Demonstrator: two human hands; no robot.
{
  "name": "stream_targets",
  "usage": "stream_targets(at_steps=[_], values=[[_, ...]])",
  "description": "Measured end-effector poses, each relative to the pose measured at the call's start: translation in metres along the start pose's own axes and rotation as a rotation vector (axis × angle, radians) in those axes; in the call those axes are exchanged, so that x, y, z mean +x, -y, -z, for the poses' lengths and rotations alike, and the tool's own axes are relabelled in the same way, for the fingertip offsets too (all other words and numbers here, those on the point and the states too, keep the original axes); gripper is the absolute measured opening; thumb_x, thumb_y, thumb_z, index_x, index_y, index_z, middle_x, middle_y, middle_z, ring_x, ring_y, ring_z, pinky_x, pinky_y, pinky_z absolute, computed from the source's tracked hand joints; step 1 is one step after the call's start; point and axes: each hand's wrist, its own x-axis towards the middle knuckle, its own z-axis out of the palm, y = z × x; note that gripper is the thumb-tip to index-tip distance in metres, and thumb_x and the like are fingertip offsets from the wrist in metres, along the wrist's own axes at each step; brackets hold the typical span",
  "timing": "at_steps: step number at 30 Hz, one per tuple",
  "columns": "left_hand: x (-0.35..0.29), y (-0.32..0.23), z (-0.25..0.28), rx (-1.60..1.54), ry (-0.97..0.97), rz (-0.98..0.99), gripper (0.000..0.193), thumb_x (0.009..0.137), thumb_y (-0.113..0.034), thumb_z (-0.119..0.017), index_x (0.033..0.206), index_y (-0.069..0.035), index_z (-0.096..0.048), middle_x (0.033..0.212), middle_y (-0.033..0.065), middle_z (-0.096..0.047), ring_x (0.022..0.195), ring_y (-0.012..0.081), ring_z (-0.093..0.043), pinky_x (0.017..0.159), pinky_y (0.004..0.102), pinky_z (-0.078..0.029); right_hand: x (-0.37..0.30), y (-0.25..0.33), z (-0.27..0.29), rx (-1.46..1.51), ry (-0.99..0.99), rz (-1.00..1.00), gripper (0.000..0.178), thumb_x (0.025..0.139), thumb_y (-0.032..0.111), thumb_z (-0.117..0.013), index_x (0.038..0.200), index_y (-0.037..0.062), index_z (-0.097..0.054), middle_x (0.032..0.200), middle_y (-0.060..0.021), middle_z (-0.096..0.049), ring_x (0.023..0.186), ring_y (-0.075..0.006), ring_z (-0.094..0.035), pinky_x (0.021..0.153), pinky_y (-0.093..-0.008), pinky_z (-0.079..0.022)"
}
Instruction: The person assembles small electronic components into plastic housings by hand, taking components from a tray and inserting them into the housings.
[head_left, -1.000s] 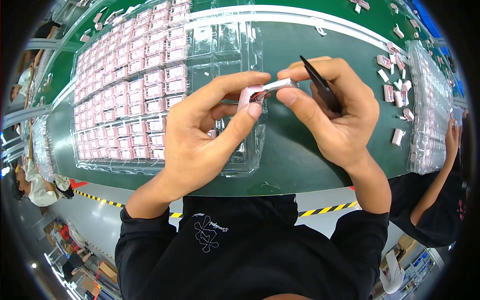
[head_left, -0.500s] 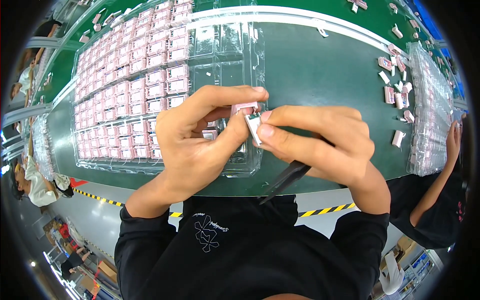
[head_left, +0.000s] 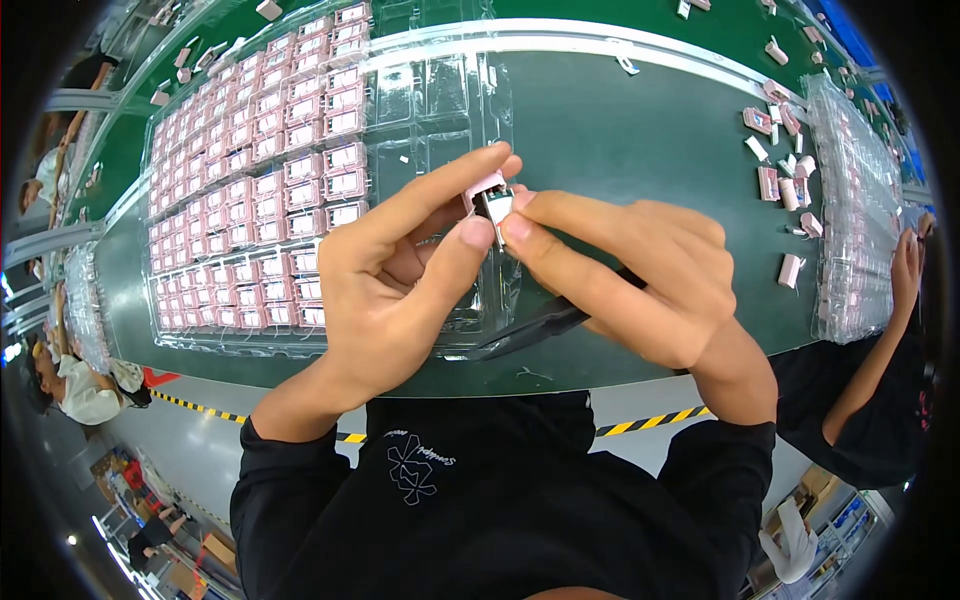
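at the left, a wide clear plastic tray (head_left: 425,88) lies on the dark green table (head_left: 620,130), and many small pale pink box-shaped pieces (head_left: 268,124) stand in its rows. next comes the left hand (head_left: 375,300), which is grasping a small pale pink plastic housing (head_left: 487,183) between its thumb and forefinger, in the air above the right edge of the tray. below, the black cloth shirt (head_left: 500,500) carries a white line drawing with small white lettering. the opening of the housing faces toward the person and somewhat to the right; its long axis i cannot tell, because fingers cover it. at this opening is a flat white rectangular part with a green end (head_left: 503,212); its long axis runs nearly away from the person, with the green end pointing away. the right hand (head_left: 640,280) is pinching this part, and black slender tweezers (head_left: 535,333) come out under its fingers, the tip pointing left and toward the person. farther right lie loose pink and white pieces (head_left: 768,184), beside stacked clear plastic trays (head_left: 845,215).
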Motion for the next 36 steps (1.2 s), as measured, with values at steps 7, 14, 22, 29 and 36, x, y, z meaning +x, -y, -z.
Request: stream_targets(at_steps=[7,14,22,29,36], values=[[0.0016,0.0041,-0.0012,-0.168,-0.012,0.069,0.039,0.103,-0.009,-0.049,0.138,0.007,-0.052,0.129,0.0238,-0.062,0.117,0.0241,-0.063,0.097,0.0367,-0.055,-0.0014,-0.0026,-0.0025,0.031,-0.023,-0.01,0.021,0.068,0.007,-0.07,0.087,-0.0002,-0.071,0.089,-0.0082,-0.07,0.053,-0.0094,-0.057,0.044,-0.02,-0.041],[0.0012,0.005,-0.005,-0.281,-0.004,0.1,0.038,0.104,0.001,-0.045,0.141,0.005,-0.049,0.136,0.019,-0.059,0.119,0.022,-0.061,0.102,0.0328,-0.052,-0.0023,-0.0038,-0.0027,0.023,-0.062,-0.015,0.019,0.068,0.006,-0.071,0.086,-0.0013,-0.071,0.09,-0.0099,-0.071,0.054,-0.0101,-0.059,0.045,-0.0201,-0.043],[0.0021,-0.0018,-0.0054,-0.192,-0.022,0.128,0.039,0.105,-0.008,-0.046,0.141,0.008,-0.047,0.131,0.0251,-0.06,0.124,0.0284,-0.059,0.099,0.0361,-0.055,-0.0039,-0.0038,-0.0039,0.023,-0.036,-0.006,0.02,0.067,0.006,-0.07,0.086,-0.0008,-0.07,0.091,-0.0098,-0.071,0.053,-0.0094,-0.058,0.044,-0.0198,-0.042],[0.0025,0.004,0.0013,-0.235,0.013,0.149,0.038,0.105,-0.003,-0.046,0.142,0.002,-0.05,0.136,0.0173,-0.059,0.124,0.0215,-0.059,0.101,0.0325,-0.053,-0.0037,-0.0057,-0.0048,-0.011,0.011,-0.002,0.023,0.067,0.008,-0.07,0.088,0.0018,-0.072,0.095,-0.0091,-0.071,0.054,-0.0095,-0.059,0.045,-0.0202,-0.043],[0.0018,0.0039,0.0003,-0.353,0.031,0.121,0.042,0.101,-0.001,-0.052,0.142,0.007,-0.047,0.134,0.0218,-0.06,0.121,0.0215,-0.06,0.104,0.0337,-0.05,-0.0045,-0.0075,-0.0073,0.014,-0.006,-0.035,0.024,0.066,0.01,-0.073,0.089,0.0044,-0.072,0.094,-0.0061,-0.07,0.055,-0.0108,-0.063,0.044,-0.0215,-0.045]])
